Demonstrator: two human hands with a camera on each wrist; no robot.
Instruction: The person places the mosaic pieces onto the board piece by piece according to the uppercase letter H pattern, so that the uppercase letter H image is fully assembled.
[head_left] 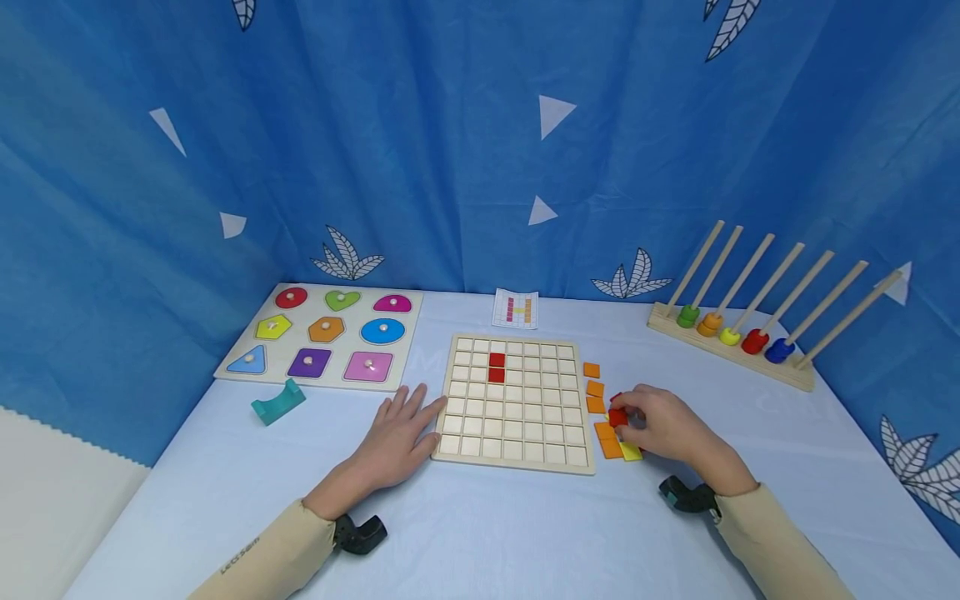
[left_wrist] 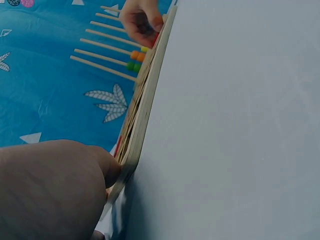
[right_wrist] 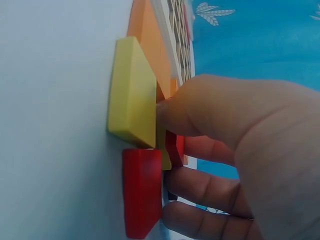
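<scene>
A wooden grid board point(head_left: 517, 462) lies flat on the table, with two red square tiles point(head_left: 497, 375) in neighbouring cells of one column. My left hand point(head_left: 399, 437) rests at its left edge, fingers spread and fingertips against the frame. To the right of the board, my right hand point(head_left: 663, 425) pinches a red square tile point(head_left: 617, 417) between thumb and fingers, low over a small pile. Loose orange tiles point(head_left: 611, 447) and a yellow tile point(head_left: 632, 452) lie around those fingertips. In the right wrist view, another red tile point(right_wrist: 142, 192) stands out below a yellow tile point(right_wrist: 132, 95).
A printed pattern card point(head_left: 515, 309) is behind the board. On the left lie a shape puzzle point(head_left: 360, 337) with knobbed pieces and a teal arch block point(head_left: 279, 403). A peg stand point(head_left: 731, 346) with coloured rings stands at the back right, its tall rods leaning. A blue curtain point(head_left: 450, 150) hangs behind.
</scene>
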